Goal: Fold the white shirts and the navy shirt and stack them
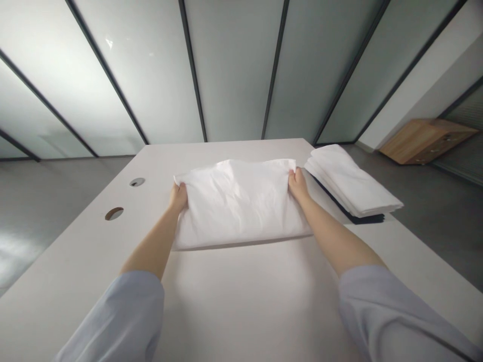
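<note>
A white cloth (241, 206) is spread between my hands over the white table (245, 296), its near edge lying on the tabletop. My left hand (178, 196) grips the cloth's far left corner, with the thumb on top. At the far right corner, my right hand (298, 184) is closed on the same cloth. Creases run across the upper middle of the fabric. The fingers under the cloth are partly hidden.
Folded white cloths (352, 181) lie stacked on a dark item (366, 219) at the table's right edge. Two round holes, one nearer (114, 213) and one farther (137, 182), are at the left. A wooden cabinet (426, 141) stands beyond, at the right, near frosted glass panels.
</note>
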Demonstrator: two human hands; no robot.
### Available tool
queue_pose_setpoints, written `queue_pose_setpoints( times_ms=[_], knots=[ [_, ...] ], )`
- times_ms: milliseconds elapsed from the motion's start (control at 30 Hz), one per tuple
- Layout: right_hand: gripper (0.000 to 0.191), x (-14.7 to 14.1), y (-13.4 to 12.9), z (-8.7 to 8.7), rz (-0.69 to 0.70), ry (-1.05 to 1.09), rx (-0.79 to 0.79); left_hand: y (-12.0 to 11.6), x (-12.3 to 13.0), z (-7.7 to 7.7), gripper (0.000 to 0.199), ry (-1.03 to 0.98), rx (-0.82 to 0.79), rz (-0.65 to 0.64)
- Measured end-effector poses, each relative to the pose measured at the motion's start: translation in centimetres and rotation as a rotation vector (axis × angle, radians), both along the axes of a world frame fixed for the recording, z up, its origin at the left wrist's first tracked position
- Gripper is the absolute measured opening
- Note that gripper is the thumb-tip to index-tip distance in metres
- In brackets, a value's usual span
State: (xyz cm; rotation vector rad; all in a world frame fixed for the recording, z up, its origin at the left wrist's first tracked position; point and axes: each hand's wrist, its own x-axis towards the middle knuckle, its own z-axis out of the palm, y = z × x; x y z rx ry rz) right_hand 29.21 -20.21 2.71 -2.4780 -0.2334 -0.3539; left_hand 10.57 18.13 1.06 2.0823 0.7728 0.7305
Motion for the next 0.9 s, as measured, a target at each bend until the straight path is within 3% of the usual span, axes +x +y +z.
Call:
queue_pose_setpoints(
  times_ms=[167,300,600,700,833,900],
  knots=[
    [0.039,1.7,1.5,-2.5,-0.09,0.116,-0.018,-0.3,1.7,-0.4,0.039,0.248,0.066,0.128],
    [0.04,2.3,1.5,-2.9,-0.103,0.112,-0.098,-0.6,2.0,0.1,0.04,0.35,0.157,0.125],
    [0.039,1.1,0.8,-3.1,-0.004,0.088,-0.384,-0.3,-1.1,-0.6,0.045,0.565,0.405,0.06],
    [0.037,0.8,0.6,-2.8,-0.001,0.107,-0.398,-0.2,-1.4,-0.1,0.048,0.594,0.407,0.031],
    [0.049,-0.6,1.1,-1.3,-0.023,-0.036,-0.358,-1.8,-1.2,1.6,0.07,0.41,0.524,0.086],
    [0.049,-2.5,1.8,-0.3,0.102,-0.098,-0.327,-3.9,-1.1,2.4,0.066,0.373,0.575,-0.01]
  ],
)
